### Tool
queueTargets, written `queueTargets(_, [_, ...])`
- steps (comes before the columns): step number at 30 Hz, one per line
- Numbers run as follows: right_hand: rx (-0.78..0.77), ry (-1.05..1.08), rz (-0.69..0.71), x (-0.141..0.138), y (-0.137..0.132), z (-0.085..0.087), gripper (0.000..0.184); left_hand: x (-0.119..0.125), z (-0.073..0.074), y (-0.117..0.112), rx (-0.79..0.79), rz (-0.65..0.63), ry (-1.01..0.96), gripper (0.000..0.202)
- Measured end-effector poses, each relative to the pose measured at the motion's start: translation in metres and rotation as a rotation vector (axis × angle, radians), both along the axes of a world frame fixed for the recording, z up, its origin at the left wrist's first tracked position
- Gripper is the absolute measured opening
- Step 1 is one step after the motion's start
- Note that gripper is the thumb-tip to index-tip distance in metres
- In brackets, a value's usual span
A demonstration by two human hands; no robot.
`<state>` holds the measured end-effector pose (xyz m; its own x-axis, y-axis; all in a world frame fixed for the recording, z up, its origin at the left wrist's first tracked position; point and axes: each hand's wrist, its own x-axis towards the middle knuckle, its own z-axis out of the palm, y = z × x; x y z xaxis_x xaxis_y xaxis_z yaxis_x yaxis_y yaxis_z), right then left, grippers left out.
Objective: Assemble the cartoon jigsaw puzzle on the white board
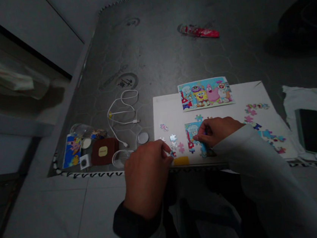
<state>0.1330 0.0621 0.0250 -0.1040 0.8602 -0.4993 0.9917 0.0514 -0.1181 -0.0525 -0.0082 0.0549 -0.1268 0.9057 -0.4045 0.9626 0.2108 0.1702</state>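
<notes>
A white board point(220, 112) lies on a grey mattress point(167, 49). On it sits a partly joined cartoon jigsaw point(191, 136), with loose pieces point(175, 142) beside it. My left hand point(146, 175) hovers at the board's near left corner, its fingers pinched on a small puzzle piece. My right hand point(215, 129) rests on the joined section with curled fingers pressing a piece there. A colourful reference picture point(205, 92) lies at the board's far edge.
More loose pieces point(264, 130) are scattered on the board's right side. A white cable point(122, 113), a brown case point(103, 151), a round lid point(142, 137) and a cartoon card point(72, 150) lie left. A phone point(314, 131) rests on white cloth right. A red wrapper point(201, 32) lies far back.
</notes>
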Motion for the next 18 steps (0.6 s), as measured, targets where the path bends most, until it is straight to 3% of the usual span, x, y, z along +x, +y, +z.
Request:
queueTargets(14, [0.009,0.015,0.007,0.001,0.0,-0.002,0.024,0.006,0.002,-0.001,0.008,0.047,0.014,0.024])
queueTargets(18, [0.008,0.015,-0.002,0.002,0.0,-0.002,0.024,0.01,-0.002,0.0,-0.008,0.024,0.008,0.019])
